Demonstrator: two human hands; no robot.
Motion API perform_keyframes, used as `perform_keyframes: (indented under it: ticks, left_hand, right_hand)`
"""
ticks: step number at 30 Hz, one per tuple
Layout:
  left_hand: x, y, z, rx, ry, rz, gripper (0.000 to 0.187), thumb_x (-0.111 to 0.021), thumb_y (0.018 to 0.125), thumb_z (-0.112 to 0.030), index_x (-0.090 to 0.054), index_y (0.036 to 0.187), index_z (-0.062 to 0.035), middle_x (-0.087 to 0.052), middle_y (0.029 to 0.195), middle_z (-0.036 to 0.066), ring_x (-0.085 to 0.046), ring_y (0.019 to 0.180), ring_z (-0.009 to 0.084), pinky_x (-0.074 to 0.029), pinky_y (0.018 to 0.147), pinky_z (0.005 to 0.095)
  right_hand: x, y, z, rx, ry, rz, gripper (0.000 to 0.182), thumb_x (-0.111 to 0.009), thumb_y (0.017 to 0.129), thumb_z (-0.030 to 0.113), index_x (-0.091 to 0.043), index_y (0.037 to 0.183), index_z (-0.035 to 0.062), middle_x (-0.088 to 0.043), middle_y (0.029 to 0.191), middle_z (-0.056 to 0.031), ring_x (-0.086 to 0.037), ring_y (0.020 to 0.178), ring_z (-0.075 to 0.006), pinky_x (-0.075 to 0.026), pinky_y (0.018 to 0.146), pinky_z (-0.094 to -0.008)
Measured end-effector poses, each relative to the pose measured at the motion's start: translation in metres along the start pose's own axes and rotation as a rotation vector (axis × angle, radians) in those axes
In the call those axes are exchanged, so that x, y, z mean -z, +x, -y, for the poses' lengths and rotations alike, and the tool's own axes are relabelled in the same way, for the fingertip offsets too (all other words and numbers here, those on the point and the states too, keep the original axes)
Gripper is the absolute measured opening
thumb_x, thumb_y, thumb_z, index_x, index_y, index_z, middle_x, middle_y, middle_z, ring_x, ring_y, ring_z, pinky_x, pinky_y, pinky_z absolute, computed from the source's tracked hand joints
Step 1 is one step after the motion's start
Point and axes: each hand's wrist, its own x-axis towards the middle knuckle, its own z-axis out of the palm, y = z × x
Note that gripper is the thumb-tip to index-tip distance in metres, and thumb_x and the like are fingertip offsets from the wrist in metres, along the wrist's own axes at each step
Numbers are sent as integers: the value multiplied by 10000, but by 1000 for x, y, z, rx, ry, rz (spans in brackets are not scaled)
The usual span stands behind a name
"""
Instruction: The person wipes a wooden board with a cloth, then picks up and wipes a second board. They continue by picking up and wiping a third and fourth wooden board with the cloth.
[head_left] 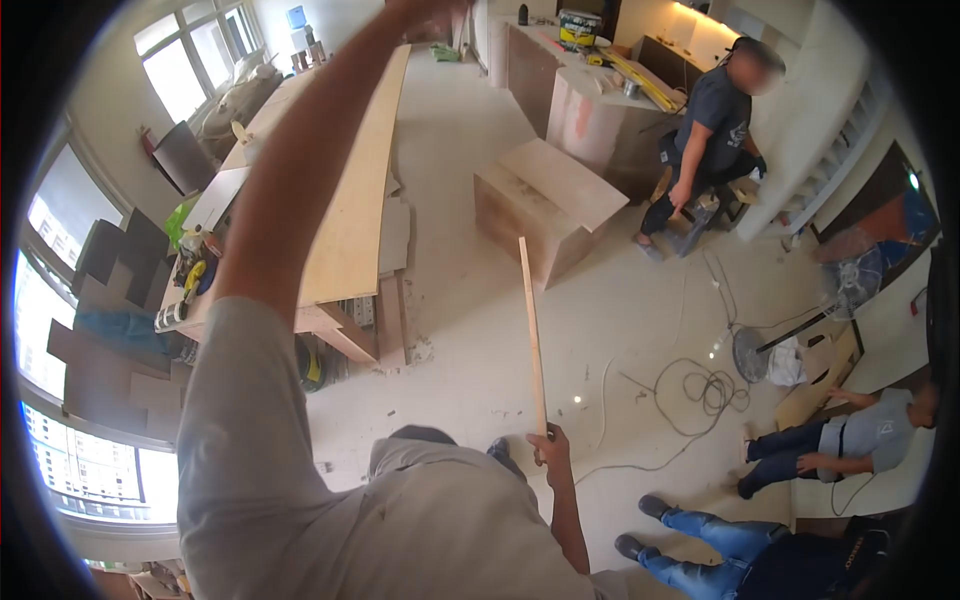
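My right hand point(549, 444) is wrapped round the lower end of a long, thin wooden strip point(532, 330), which points away from me over the floor. My left arm reaches up and forward across the view. At the top edge my left hand point(432, 12) is blurred and partly cut off, so its fingers do not show clearly. Beneath that arm lies a long plywood sheet point(365, 200) on a workbench. Ahead of the strip's far tip stands a wooden box point(530, 225) with a loose board point(565, 180) on top.
Power tools point(195, 275) lie at the bench's near left corner. A coiled cable point(710, 390) and a standing fan point(850, 280) are on the right. One person point(710, 130) sits by the counter point(590, 110); two others point(865, 440) are at lower right.
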Motion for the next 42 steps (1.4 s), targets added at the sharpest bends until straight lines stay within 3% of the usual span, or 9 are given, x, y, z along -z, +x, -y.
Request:
perform_keyframes:
  ticks: [3,7,12,13,15,20,23,25,42]
  left_hand:
    - [-72,34,188,321,131,212,1210,-809,885,-298,111,1609,8,-740,948,249,-733,709,302,-626,589,422]
    - [-105,17,229,286,86,243,1220,-809,873,-326,89,1597,75,-744,1007,250,-732,700,316,-627,593,422]
    - [-236,-44,350,-221,-160,525,1002,-693,953,-527,-138,1668,-97,-296,1666,245,-302,1521,445,-316,1206,550]
    - [-339,-64,434,-152,-482,796,665,-698,931,-339,-520,1502,-49,-376,1632,205,-308,1514,439,-174,1249,622]
    - [-342,-182,362,-741,170,690,835,-745,934,-321,-326,1620,-92,-415,1584,226,-355,1479,439,-287,1203,601]
    - [-331,-346,252,-1049,-217,1097,983,-840,818,-230,-305,1641,-191,-353,1633,190,-331,1495,445,-264,1210,629]
    - [-361,-451,262,-783,-642,1508,691,-797,841,-230,-530,1473,-141,-555,1480,122,-458,1429,349,-191,1243,634]
    - [-360,-499,273,-1375,-460,1096,406,-739,846,-234,-680,1234,-130,-687,1286,55,-580,1304,279,-211,1232,647]
    - [-254,-594,355,-1517,-408,1188,320,-719,871,-199,-737,1185,-137,-741,1123,68,-693,1013,284,-508,897,486]
  right_hand:
    - [3,-18,-24,-51,-4,-67,641,-819,786,169,-552,1306,-95,-568,748,-35,-504,521,-100,-373,436,-268]
    - [-6,-42,-36,-78,-97,-188,653,-825,781,170,-558,1312,-101,-584,752,-36,-503,520,-94,-377,438,-266]
    - [-59,-54,-32,-11,-248,-422,711,-849,763,199,-565,1353,-78,-647,837,-71,-533,576,-109,-407,488,-278]
    - [-73,-58,-11,-120,-291,-434,774,-864,748,259,-556,1388,-51,-716,971,-134,-674,760,-192,-531,651,-321]
    - [-103,-68,13,-124,-461,-525,800,-868,743,301,-556,1399,-34,-725,1086,-179,-704,942,-260,-554,808,-363]
    - [-166,-85,26,-410,-303,-589,783,-849,691,482,-657,1298,26,-711,1227,-198,-675,1160,-354,-530,988,-416]
    - [-192,-117,20,-493,-351,-595,761,-837,679,491,-677,1263,30,-720,1173,-191,-682,1109,-352,-539,936,-422]
    - [-211,-142,26,-586,-303,-543,742,-833,682,485,-684,1257,40,-718,1159,-196,-680,1094,-351,-538,919,-426]
    - [-399,-379,-105,-539,-264,-598,748,-845,738,472,-642,1320,50,-693,1210,-201,-657,1134,-354,-514,947,-434]
